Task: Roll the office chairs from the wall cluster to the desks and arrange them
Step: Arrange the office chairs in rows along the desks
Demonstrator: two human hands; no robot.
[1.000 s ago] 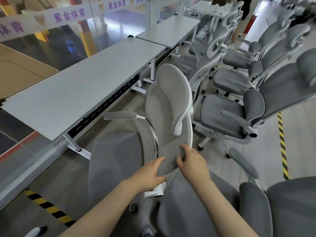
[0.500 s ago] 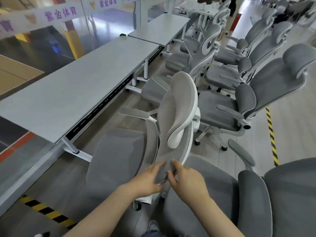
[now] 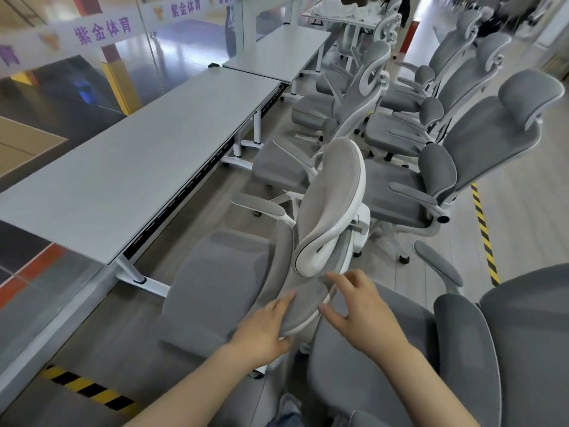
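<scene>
Left hand point(image 3: 264, 329) grips the lower edge of the chair point(image 3: 311, 241) backrest. Right hand point(image 3: 358, 309) is loose, fingers spread just off it. Chair sits right beside the tabletop point(image 3: 123, 167).

A grey mesh office chair point(image 3: 234, 288) with a white frame is standing just beside the long grey desk point(image 3: 138, 167), its seat facing the desk at about ten o'clock and its white-rimmed headrest point(image 3: 332, 204) tilting back. More grey chairs point(image 3: 446, 167) are crowding together at one and two o'clock, near a second desk point(image 3: 283, 53) at twelve o'clock.
</scene>
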